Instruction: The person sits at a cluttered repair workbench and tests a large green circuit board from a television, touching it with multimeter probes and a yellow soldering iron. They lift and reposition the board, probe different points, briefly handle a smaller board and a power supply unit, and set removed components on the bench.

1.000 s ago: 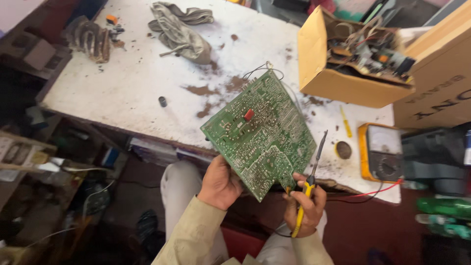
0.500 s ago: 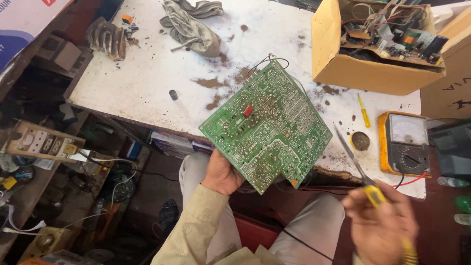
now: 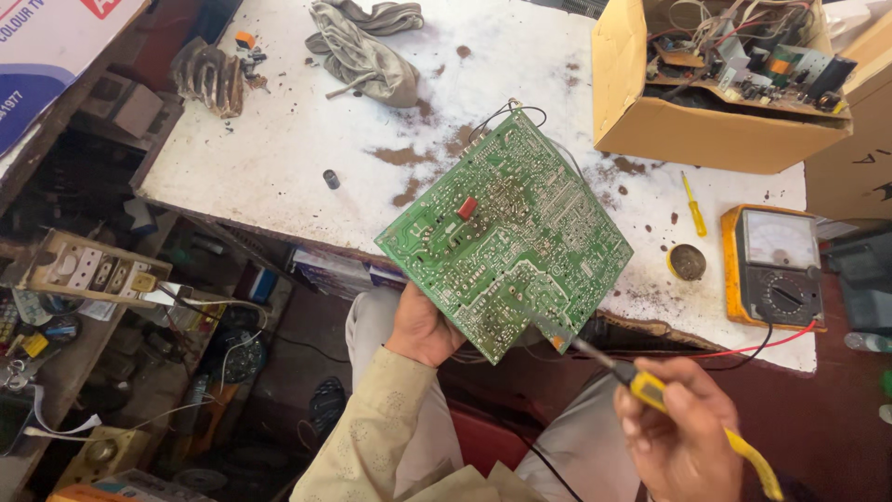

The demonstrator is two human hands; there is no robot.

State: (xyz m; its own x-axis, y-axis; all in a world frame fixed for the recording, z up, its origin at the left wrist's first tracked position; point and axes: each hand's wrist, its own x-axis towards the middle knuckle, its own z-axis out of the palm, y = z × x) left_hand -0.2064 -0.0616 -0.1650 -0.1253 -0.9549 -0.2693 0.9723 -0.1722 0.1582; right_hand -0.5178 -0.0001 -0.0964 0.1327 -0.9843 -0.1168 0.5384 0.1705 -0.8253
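Left hand: I see its fingers closed under the lower edge of the green circuit board, holding it tilted, solder side up, over the near edge of the bench.
Right hand: fingers wrapped around the yellow-handled soldering iron; I see its dark tip resting on the board's lower corner.
Board detail: a small red component near the centre; black wires loop off the far corner.
Bench, right: an orange analog multimeter with a red lead, a small round tin just beside it, a yellow screwdriver.
Bench, far: a cardboard box of electronic scrap, a grey rag.
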